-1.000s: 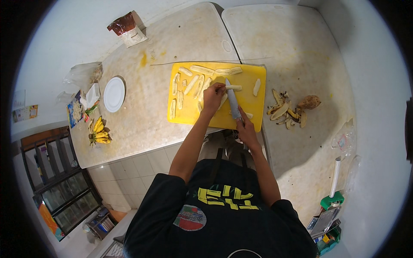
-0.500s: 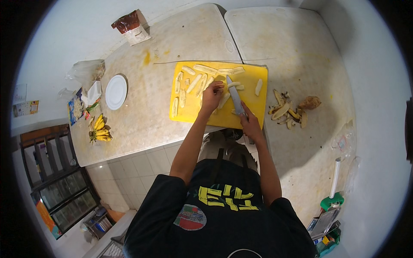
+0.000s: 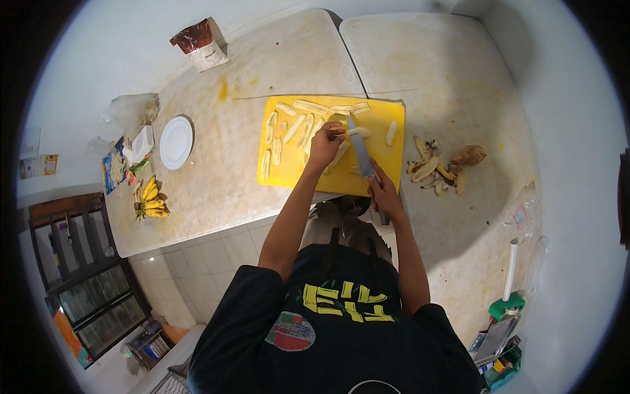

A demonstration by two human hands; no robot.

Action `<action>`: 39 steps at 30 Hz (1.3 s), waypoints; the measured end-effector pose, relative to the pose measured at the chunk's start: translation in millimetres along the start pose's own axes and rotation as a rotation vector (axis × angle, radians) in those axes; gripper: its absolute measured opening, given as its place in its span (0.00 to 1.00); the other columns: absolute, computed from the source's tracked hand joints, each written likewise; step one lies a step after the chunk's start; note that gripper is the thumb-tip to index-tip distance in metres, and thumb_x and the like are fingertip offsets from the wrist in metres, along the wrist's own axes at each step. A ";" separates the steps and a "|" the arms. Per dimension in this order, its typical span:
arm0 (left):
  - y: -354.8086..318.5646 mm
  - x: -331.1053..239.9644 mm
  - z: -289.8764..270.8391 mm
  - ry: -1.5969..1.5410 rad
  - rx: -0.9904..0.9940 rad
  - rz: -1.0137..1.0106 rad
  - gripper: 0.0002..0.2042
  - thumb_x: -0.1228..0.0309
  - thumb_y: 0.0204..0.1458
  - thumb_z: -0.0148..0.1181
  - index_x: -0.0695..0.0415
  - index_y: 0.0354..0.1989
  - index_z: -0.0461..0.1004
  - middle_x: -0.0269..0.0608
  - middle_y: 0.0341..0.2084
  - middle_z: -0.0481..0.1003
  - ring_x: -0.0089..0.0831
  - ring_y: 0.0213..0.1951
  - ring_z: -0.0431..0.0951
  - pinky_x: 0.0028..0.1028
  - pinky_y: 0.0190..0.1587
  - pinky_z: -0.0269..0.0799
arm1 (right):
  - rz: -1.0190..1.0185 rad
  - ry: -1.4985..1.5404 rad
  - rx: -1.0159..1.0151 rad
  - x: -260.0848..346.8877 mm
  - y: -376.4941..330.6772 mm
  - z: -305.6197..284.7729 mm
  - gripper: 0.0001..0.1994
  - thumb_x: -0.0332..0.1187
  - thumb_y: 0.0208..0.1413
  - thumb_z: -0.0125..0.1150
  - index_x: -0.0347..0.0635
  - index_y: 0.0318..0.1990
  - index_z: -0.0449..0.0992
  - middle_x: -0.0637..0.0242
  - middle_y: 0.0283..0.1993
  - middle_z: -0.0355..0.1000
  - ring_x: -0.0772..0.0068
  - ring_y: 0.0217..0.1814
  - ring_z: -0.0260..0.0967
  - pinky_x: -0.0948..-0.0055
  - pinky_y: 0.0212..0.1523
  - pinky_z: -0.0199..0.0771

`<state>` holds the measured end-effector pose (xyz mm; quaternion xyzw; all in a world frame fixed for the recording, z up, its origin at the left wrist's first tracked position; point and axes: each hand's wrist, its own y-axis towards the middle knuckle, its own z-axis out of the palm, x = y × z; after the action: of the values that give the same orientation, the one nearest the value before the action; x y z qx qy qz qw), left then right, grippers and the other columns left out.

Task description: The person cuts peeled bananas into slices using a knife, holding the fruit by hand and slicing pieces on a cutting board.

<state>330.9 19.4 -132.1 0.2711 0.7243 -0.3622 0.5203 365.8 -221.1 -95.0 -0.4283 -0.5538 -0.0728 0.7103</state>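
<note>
On a yellow cutting board [image 3: 371, 148] lie several peeled banana slices [image 3: 293, 128], most of them long and pale, spread over its left and upper parts. My right hand [image 3: 386, 195] is closed round the handle of a kitchen knife [image 3: 360, 151], whose blade points up and away across the board. Beside the blade's far half, my left hand [image 3: 325, 146] has its fingers pinched on a banana piece [image 3: 357, 132] that lies against the blade. The fingers partly hide that piece and the slices beneath them.
Banana peels [image 3: 433, 171] and a brown lump [image 3: 468, 155] lie right of the board. Leftward are a white plate [image 3: 176, 142], a bunch of bananas [image 3: 153, 199] and a plastic bag [image 3: 130, 108]. A brown-and-white packet [image 3: 200, 46] stands at the back. A seam parts the two tables.
The knife and my right hand have shifted slightly toward me. My left hand stays almost in place with its fingers still pinched; the view has moved a little.
</note>
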 end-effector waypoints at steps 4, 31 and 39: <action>1.0 -4.1 6.8 -0.111 0.045 -0.072 0.20 0.81 0.58 0.66 0.61 0.59 0.74 0.49 0.45 0.84 0.31 0.47 0.85 0.27 0.50 0.80 | -0.025 0.059 0.021 -2.9 -2.6 -1.6 0.30 0.32 0.72 0.52 0.64 0.79 0.59 0.73 0.27 0.64 0.83 0.18 0.56 0.77 0.20 0.65; 42.2 26.8 -25.9 -0.455 0.497 -0.385 0.17 0.69 0.69 0.56 0.54 0.64 0.77 0.35 0.59 0.79 0.32 0.60 0.77 0.28 0.51 0.71 | 0.048 0.368 0.240 -1.3 5.5 -7.8 0.30 0.38 0.74 0.51 0.66 0.80 0.55 0.72 0.25 0.61 0.81 0.16 0.57 0.78 0.17 0.64; 25.7 14.4 -16.4 -0.365 0.316 -0.350 0.16 0.68 0.65 0.64 0.58 0.59 0.78 0.37 0.53 0.82 0.26 0.49 0.82 0.22 0.40 0.71 | 0.081 0.357 0.240 -3.2 5.0 -13.3 0.30 0.38 0.74 0.51 0.67 0.80 0.54 0.72 0.26 0.61 0.82 0.17 0.57 0.78 0.17 0.64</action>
<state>337.0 48.0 -148.8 0.1504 0.5892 -0.5975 0.5228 377.1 -228.3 -100.7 -0.3429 -0.4065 -0.0525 0.8452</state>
